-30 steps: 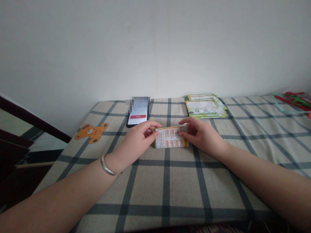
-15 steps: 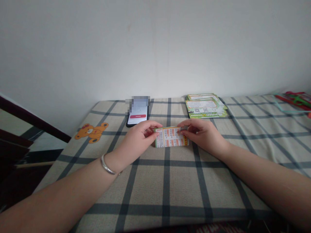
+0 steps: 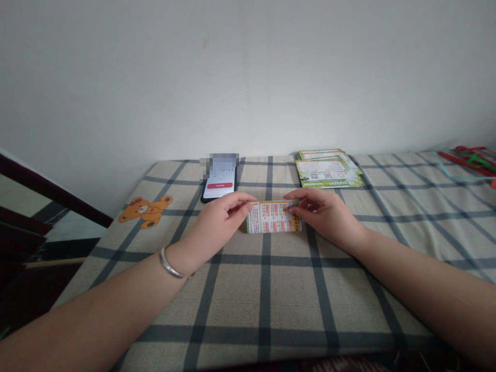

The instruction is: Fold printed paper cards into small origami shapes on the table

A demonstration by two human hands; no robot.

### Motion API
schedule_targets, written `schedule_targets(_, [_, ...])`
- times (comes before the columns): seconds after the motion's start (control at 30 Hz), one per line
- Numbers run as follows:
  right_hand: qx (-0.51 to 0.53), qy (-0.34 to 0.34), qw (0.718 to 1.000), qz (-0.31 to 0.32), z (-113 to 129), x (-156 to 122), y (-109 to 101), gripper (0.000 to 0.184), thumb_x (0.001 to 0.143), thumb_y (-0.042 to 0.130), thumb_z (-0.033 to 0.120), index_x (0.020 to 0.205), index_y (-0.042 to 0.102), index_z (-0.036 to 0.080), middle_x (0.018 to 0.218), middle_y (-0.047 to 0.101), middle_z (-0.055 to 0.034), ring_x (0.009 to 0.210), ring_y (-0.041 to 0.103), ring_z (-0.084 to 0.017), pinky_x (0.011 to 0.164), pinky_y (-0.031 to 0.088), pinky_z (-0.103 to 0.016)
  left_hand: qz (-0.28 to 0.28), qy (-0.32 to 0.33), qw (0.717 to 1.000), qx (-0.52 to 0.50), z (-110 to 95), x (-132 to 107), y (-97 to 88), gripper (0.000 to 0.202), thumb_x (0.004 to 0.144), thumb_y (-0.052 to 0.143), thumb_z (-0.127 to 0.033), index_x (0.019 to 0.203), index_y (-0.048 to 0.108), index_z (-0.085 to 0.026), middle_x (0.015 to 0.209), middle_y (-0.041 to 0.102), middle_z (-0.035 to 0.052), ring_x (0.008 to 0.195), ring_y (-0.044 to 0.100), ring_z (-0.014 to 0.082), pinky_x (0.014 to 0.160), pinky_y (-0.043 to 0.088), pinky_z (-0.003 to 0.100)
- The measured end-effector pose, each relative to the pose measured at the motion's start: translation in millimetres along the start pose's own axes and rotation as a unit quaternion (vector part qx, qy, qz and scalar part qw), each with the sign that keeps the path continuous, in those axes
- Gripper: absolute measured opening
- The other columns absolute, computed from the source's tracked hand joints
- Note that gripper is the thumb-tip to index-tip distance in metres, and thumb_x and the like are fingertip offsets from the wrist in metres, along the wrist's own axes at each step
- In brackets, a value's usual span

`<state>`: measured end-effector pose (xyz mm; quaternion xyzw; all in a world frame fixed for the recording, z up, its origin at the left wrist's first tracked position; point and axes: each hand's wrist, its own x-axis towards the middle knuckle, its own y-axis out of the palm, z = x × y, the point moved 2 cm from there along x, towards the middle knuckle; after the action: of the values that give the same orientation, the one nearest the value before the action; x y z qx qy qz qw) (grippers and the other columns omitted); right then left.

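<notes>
A small printed leaflet [image 3: 274, 219] with white, orange and yellow panels is held up between both hands, its printed face toward me. My left hand [image 3: 228, 216], with a silver bangle on the wrist, pinches the leaflet's upper left corner between thumb and fingers. At the upper right corner, my right hand [image 3: 321, 211] pinches it the same way. The leaflet looks folded, but the hands and its front panel hide the back. Behind the left hand lies a phone [image 3: 219, 186], its lit screen partly blurred out.
A stack of green and white printed leaflets [image 3: 327, 170] lies near the wall, right of centre. An orange bear cutout [image 3: 146, 212] is on the checked tablecloth [image 3: 240, 305] at left. Red and green items [image 3: 475, 161] sit at the far right. The wall [image 3: 248, 77] rises behind the table.
The leaflet's top edge is raised and its face turned slightly, with both hands keeping their pinch. Digits now show on the phone screen. Little else differs.
</notes>
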<state>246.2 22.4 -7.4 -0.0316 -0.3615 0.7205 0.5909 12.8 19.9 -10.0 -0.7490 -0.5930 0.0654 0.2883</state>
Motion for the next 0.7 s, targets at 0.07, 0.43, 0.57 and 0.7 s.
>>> schedule_targets(0.07, [-0.004, -0.005, 1.000, 0.001, 0.2, -0.3, 0.0, 0.020, 0.081, 0.067, 0.023, 0.101, 0.070, 0.023, 0.071, 0.065, 0.0022, 0.055, 0.050, -0.009, 0.050, 0.041, -0.022, 0.000, -0.020, 1.000, -0.001, -0.7, 0.1, 0.1, 0.016, 0.089, 0.056, -0.027, 0.102, 0.065, -0.020, 0.089, 0.070, 0.0002, 0.076, 0.065, 0.0125, 0.067, 0.052, 0.024])
schedule_targets(0.43, [-0.016, -0.016, 1.000, 0.000, 1.4, -0.3, 0.0, 0.023, 0.082, 0.066, 0.023, 0.105, 0.069, 0.022, 0.073, 0.065, 0.0015, 0.057, 0.052, -0.008, 0.051, 0.043, -0.021, -0.017, 0.001, 1.000, -0.020, -0.9, -1.1, 1.0, 0.019, 0.088, 0.058, -0.026, 0.106, 0.062, -0.023, 0.082, 0.068, -0.0014, 0.071, 0.065, 0.0120, 0.064, 0.050, 0.024])
schedule_targets(0.57, [-0.016, -0.002, 1.000, -0.011, -0.3, -0.3, 0.2, 0.025, 0.083, 0.066, 0.029, 0.106, 0.068, 0.021, 0.068, 0.060, 0.0022, 0.054, 0.049, -0.008, 0.049, 0.040, -0.022, -0.019, 0.000, 0.999, -0.028, -1.4, -1.6, 1.0, 0.017, 0.088, 0.058, -0.026, 0.105, 0.063, -0.022, 0.083, 0.069, -0.0002, 0.073, 0.066, 0.0128, 0.063, 0.051, 0.024])
schedule_targets(0.7, [0.007, 0.006, 1.000, -0.006, 0.3, -0.7, -0.1, 0.028, 0.085, 0.064, 0.034, 0.108, 0.066, 0.019, 0.065, 0.056, 0.0033, 0.052, 0.046, -0.008, 0.048, 0.038, -0.022, -0.041, 0.007, 0.997, -0.065, -1.0, -1.5, 0.3, 0.018, 0.089, 0.058, -0.026, 0.104, 0.063, -0.019, 0.095, 0.071, 0.0039, 0.083, 0.068, 0.0151, 0.071, 0.055, 0.027])
